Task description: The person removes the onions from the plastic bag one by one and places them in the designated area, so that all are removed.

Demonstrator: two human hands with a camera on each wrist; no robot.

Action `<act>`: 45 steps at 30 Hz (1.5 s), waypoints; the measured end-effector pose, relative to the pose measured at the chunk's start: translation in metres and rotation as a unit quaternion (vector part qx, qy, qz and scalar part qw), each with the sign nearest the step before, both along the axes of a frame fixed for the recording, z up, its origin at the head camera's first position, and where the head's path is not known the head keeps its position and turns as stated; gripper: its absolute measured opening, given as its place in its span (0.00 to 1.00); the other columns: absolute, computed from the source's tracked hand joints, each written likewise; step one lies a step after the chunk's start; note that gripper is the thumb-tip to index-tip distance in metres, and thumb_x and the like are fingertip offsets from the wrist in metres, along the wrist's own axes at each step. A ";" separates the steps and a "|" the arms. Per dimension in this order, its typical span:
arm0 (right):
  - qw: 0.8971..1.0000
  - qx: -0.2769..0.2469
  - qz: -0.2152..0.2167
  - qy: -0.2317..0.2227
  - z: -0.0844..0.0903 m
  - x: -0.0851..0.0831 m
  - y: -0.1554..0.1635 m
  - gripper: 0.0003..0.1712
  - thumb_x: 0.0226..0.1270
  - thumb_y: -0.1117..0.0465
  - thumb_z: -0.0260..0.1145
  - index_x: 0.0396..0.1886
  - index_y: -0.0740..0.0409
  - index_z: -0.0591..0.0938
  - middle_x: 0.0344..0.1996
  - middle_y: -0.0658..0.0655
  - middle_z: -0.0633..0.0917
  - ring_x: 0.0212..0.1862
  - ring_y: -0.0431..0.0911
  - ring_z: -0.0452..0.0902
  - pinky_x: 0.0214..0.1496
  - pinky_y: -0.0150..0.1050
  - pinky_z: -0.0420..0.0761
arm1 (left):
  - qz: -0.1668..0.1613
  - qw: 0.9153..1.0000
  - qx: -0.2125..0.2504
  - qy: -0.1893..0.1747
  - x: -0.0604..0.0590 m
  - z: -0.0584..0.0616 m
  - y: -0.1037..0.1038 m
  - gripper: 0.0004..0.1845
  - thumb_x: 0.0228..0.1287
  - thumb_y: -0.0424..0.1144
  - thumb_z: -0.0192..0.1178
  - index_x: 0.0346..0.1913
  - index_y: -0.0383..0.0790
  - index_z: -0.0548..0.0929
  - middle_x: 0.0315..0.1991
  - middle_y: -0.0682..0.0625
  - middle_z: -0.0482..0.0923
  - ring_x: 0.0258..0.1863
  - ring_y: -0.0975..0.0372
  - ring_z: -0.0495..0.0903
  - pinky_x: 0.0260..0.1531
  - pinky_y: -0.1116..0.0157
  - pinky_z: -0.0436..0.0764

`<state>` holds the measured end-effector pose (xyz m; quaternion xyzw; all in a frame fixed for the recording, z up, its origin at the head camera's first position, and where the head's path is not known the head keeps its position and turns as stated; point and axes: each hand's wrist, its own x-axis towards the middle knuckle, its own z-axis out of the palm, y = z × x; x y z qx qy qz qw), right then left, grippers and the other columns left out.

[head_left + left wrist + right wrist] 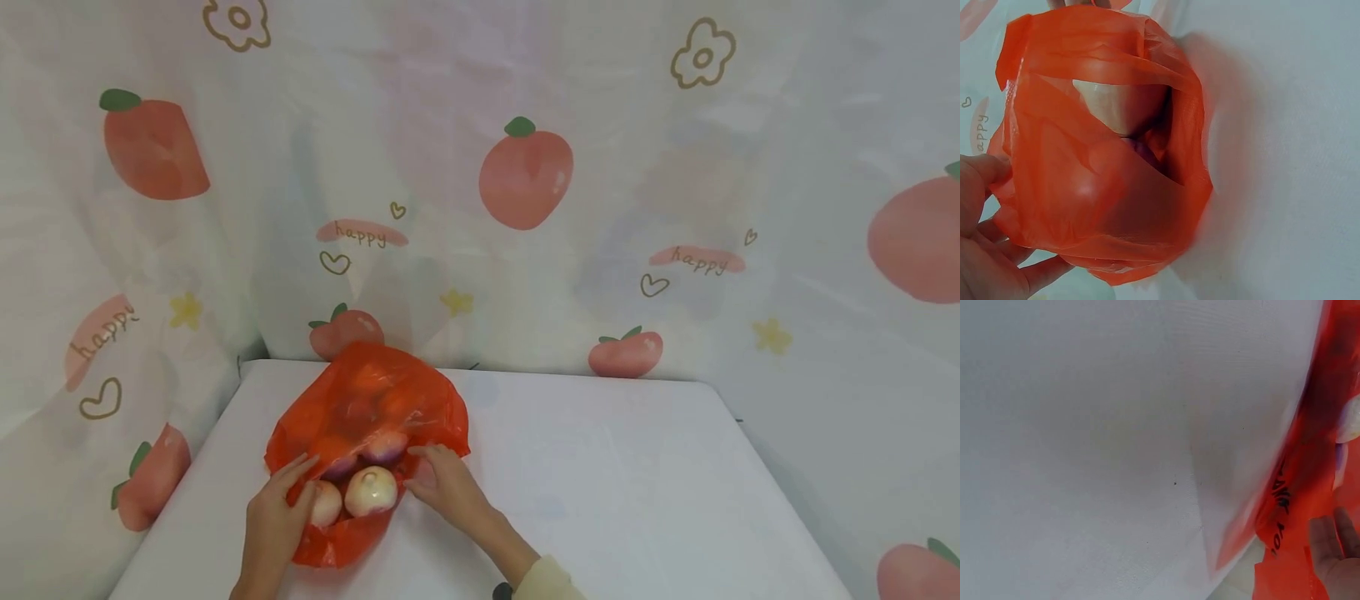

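An orange-red plastic bag (352, 408) lies at the left of the table, its mouth toward me. Several onions show in the opening: a pale onion (371, 491), another pale one (326, 503) partly behind my left hand, and purple-tinged onions (385, 447) deeper in. My left hand (273, 512) holds the bag's left edge; in the left wrist view the thumb and fingers are about the plastic. On the right, my right hand (453, 492) pinches the rim between thumb and forefinger. Dark lettering (1281, 494) marks the bag's side in the right wrist view.
A white-covered table (600, 475) extends to the right of the bag. Behind it hangs a pale curtain (450, 108) with printed fruit, hearts and flowers, which also runs along both sides. A small dark object (502, 592) shows at the bottom edge beside the right sleeve.
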<state>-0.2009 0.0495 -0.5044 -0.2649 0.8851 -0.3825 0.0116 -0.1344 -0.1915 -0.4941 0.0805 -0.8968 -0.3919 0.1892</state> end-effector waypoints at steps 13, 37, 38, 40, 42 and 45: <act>0.999 -0.032 -0.006 0.011 0.000 0.001 -0.014 0.28 0.60 0.53 0.69 0.60 0.52 0.75 0.53 0.50 0.78 0.55 0.42 0.70 0.54 0.38 0.76 | 0.026 1.000 0.017 0.000 0.009 -0.011 -0.001 0.18 0.61 0.29 0.62 0.55 0.33 0.79 0.51 0.37 0.78 0.53 0.46 0.75 0.49 0.51 0.73; 0.994 0.091 0.020 -0.051 -0.007 -0.005 -0.035 0.40 0.53 0.44 0.71 0.65 0.47 0.70 0.58 0.47 0.72 0.58 0.41 0.67 0.57 0.36 0.74 | 0.060 0.998 0.025 0.014 0.012 -0.019 0.004 0.16 0.60 0.28 0.63 0.52 0.37 0.83 0.46 0.39 0.81 0.47 0.48 0.79 0.46 0.53 0.74; 0.994 0.095 0.023 -0.048 -0.007 -0.004 -0.036 0.40 0.53 0.43 0.71 0.66 0.46 0.69 0.59 0.47 0.71 0.59 0.41 0.66 0.57 0.36 0.74 | 0.060 0.998 0.024 0.015 0.012 -0.018 0.004 0.16 0.60 0.28 0.62 0.51 0.37 0.83 0.46 0.39 0.81 0.47 0.49 0.80 0.46 0.54 0.74; 0.994 0.099 0.031 -0.045 -0.006 -0.002 -0.037 0.41 0.53 0.42 0.70 0.66 0.44 0.68 0.60 0.47 0.69 0.59 0.41 0.65 0.57 0.36 0.74 | 0.057 0.998 0.023 0.018 0.012 -0.018 0.004 0.15 0.60 0.28 0.62 0.52 0.36 0.82 0.46 0.39 0.81 0.47 0.49 0.80 0.46 0.54 0.74; 0.993 0.101 0.042 -0.038 -0.006 0.000 -0.037 0.42 0.53 0.42 0.70 0.67 0.42 0.67 0.61 0.48 0.66 0.60 0.41 0.64 0.57 0.36 0.74 | 0.056 0.998 0.021 0.024 0.012 -0.018 0.004 0.15 0.60 0.28 0.62 0.51 0.36 0.83 0.46 0.38 0.81 0.46 0.48 0.80 0.46 0.53 0.74; 0.992 0.104 0.060 -0.026 -0.006 0.004 -0.039 0.41 0.54 0.44 0.70 0.67 0.44 0.67 0.62 0.51 0.64 0.59 0.42 0.65 0.56 0.35 0.74 | 0.053 0.998 0.020 0.037 0.012 -0.017 0.004 0.15 0.59 0.27 0.63 0.50 0.35 0.83 0.45 0.39 0.82 0.46 0.48 0.80 0.46 0.54 0.74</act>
